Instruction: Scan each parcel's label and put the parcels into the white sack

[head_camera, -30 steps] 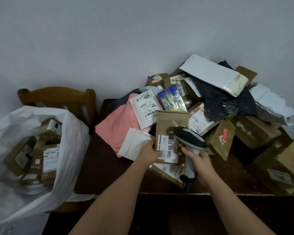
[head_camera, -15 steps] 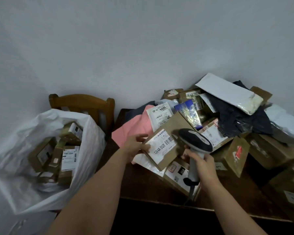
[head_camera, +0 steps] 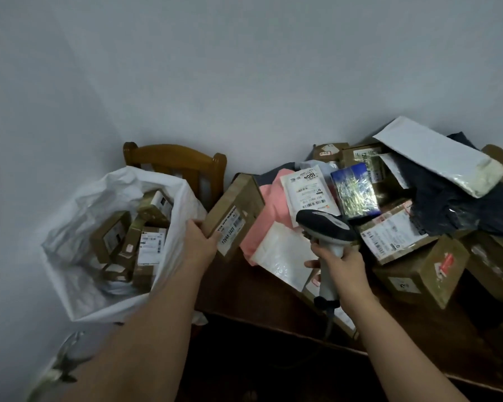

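"1004" — white label (head_camera: 308, 190) (pink parcel)

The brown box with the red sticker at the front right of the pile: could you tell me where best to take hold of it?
Grip the brown box with the red sticker across its top edge, coming from above and the front. It sits tilted at the pile's near edge, its labelled face towards the camera, nothing lying on it. The right hand holds the scanner, and the left hand grips another parcel.

A makeshift parcel-sorting corner in a plain room: labelled cardboard boxes and mailers heaped on a dark wooden table (head_camera: 273, 288) at right, a white sack (head_camera: 79, 227) propped against a wooden chair (head_camera: 177, 161) at left, bare white walls behind.
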